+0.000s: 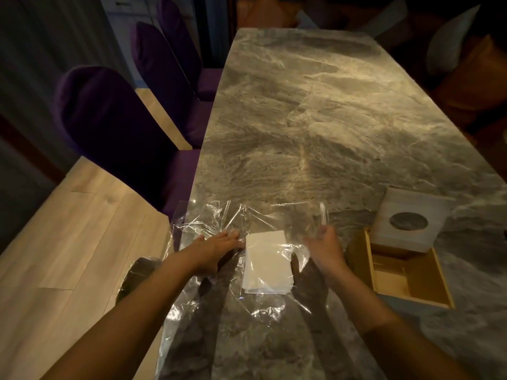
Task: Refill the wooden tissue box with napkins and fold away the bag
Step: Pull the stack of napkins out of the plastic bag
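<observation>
A clear plastic bag (219, 292) lies spread flat on the marble table (315, 119), its left part hanging over the table edge. A stack of white napkins (267, 263) sits inside or under the plastic. My left hand (216, 244) presses flat on the bag just left of the napkins, fingers apart. My right hand (325, 244) hovers right of the napkins, fingers loosely spread, pinching nothing I can make out. The wooden tissue box (411, 281) stands open to the right, its inside bare. Its lid (411, 223), with a round hole, leans on the box's far rim.
Purple chairs (109, 127) stand along the table's left side above a light wooden floor (68, 242). Orange-brown seats (472, 86) line the far right. The table's left edge runs close to my left hand.
</observation>
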Motion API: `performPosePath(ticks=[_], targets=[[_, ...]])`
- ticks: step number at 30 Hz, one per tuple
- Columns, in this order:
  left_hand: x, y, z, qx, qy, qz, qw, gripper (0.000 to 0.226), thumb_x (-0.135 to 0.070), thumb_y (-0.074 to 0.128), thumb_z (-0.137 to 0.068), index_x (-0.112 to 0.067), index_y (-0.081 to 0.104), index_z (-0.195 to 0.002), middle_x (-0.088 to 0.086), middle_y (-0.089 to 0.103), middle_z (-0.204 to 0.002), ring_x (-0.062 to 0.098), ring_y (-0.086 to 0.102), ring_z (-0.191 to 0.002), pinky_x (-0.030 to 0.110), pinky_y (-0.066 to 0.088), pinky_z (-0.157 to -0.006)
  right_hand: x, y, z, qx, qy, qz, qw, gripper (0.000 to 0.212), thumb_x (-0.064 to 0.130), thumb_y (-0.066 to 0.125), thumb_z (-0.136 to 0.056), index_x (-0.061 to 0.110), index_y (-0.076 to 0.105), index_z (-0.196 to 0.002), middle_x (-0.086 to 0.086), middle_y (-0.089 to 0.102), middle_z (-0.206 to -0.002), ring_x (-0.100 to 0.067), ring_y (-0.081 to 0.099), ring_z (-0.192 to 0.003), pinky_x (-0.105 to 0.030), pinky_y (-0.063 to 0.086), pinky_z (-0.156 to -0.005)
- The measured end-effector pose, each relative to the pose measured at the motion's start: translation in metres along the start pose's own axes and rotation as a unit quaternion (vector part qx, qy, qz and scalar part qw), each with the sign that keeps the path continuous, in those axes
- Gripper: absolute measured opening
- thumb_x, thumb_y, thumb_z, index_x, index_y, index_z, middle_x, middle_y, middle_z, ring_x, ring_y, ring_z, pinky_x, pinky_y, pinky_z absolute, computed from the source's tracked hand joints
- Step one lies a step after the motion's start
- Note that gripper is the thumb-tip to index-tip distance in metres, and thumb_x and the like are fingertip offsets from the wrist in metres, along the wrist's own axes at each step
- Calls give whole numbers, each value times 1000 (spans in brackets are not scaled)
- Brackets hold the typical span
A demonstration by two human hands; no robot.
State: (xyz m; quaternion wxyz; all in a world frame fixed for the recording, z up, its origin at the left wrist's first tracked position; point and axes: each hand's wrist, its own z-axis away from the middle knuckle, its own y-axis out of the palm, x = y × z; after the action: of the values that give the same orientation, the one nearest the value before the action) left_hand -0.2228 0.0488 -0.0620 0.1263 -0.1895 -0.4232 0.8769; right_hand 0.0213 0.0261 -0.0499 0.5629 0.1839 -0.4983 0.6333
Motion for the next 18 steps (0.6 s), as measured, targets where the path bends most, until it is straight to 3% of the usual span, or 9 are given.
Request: performPosePath(ticks=[3, 7, 11, 14, 16, 18], targets=[[-1, 0, -1, -3, 0, -5, 1000, 102, -14, 78, -67, -32, 16, -145, -6, -5, -159, 19, -3, -146, 57, 9, -116, -2, -2, -7, 17, 62, -82, 995, 38, 18, 62, -83, 7, 47, -116, -8, 56, -100, -22, 52, -90, -32, 40, -69], [1, 1, -1, -1, -2, 5, 1000, 102, -14, 78, -67, -33, 16, -145, -6, -5, -159, 20, -3, -146, 57, 9, -116, 1, -1, -6, 39, 87, -132, 987, 8, 15, 53, -88, 11, 58, -93, -11, 64, -89, -23, 59, -77, -27, 42, -56], [0, 1, -1, 1, -1, 8, 1000, 99, -14, 77, -69, -33, 16, -145, -6, -5, -159, 19, -5, -146, 57, 8, -116, 17, -5, 2, 58, 53, -215, 974, 15, 9, 39, -94, 10, 53, -99, -13, 65, -82, -27, 63, -74, -33, 50, -63], [-1, 0, 0, 1, -1, 9, 1000, 95, -14, 73, -72, -33, 16, -145, -6, -4, -159, 18, -6, -146, 57, 5, -116, 28, -8, 8, 127, 50, -281, 950, 19, 1, 36, -90, 1, 55, -97, -19, 64, -82, -29, 63, -65, -35, 52, -56], [-2, 1, 0, -3, -2, 18, 1000, 92, -18, 72, -73, -33, 16, -145, -5, -3, -159, 18, -6, -146, 57, 3, -116, 29, -6, 9, 168, 54, -243, 954, 17, -4, 41, -88, 0, 57, -93, -19, 64, -83, -27, 63, -60, -29, 50, -47], [-3, 3, 0, -6, -7, 39, 999, 89, -30, 72, -75, -33, 16, -145, -6, -3, -159, 18, -7, -146, 58, 1, -115, 22, 1, 7, 160, 52, -133, 977, 9, -4, 51, -86, 2, 57, -85, -17, 61, -77, -24, 60, -54, -24, 46, -40]])
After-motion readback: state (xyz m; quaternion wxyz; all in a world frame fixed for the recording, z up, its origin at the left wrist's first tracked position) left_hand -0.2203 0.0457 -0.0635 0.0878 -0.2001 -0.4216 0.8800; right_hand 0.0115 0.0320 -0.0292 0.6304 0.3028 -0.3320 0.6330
